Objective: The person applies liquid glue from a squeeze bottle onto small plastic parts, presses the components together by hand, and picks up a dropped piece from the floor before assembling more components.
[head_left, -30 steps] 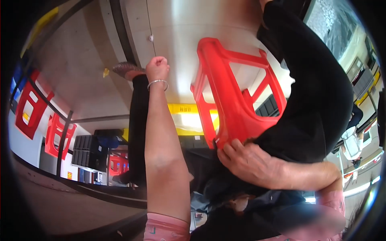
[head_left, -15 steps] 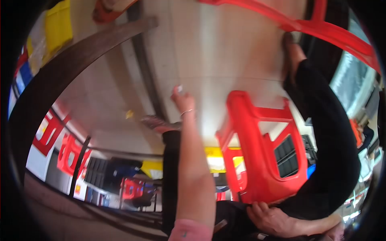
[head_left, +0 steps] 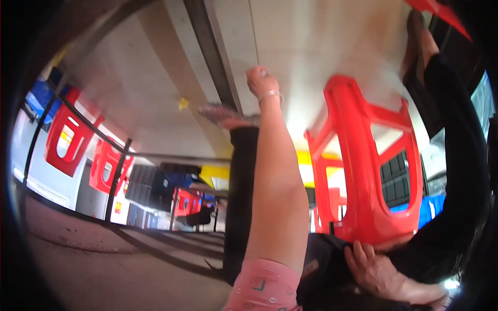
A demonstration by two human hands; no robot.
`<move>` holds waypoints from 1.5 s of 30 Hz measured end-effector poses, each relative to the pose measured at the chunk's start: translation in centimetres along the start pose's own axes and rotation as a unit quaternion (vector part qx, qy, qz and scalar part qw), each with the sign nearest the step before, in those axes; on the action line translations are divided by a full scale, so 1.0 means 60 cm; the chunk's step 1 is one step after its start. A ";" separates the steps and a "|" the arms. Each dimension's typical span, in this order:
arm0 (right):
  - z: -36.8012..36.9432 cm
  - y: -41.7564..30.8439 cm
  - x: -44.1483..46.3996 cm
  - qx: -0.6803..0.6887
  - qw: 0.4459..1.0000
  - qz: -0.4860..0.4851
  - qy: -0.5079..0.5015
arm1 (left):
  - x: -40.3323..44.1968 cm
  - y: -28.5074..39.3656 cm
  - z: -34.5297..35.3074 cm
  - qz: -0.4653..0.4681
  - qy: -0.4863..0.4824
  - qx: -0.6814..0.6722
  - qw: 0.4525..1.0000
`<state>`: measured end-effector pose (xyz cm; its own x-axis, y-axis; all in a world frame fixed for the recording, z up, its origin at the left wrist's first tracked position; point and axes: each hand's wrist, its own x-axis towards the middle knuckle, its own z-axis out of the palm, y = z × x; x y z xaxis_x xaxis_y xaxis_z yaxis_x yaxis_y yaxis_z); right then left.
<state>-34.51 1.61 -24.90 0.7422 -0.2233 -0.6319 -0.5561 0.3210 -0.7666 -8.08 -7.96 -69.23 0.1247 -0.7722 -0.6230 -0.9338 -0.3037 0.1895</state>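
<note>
My left hand, with a bracelet at the wrist, reaches out over the pale floor. Its fingers are closed round a small whitish object, too small to name. My right hand lies on the dark clothing at my lap, beside the edge of a red plastic stool; its fingers are slightly apart and nothing shows in them. A shoe rests on the floor left of my left hand.
A dark metal bar runs along the floor. More red stools and black crates stand at the left. A small yellow scrap lies on the floor. Dark crates show behind the near stool. Part of something red shows top right.
The small whitish object, earlier on the floor beyond my left hand, is now in its fingers. The view has shifted, so both hands and the near stool appear farther right.
</note>
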 end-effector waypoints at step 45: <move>-0.038 -0.071 -0.237 -0.180 0.756 -0.149 0.612 | -0.734 0.323 -0.579 0.381 0.270 -0.242 0.850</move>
<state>-43.55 1.31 -12.95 0.0750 -0.9910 0.1113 -0.6613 -0.1329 -0.7383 -20.01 0.75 -11.75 -0.1967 -0.9515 0.2367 -0.5808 0.3076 0.7537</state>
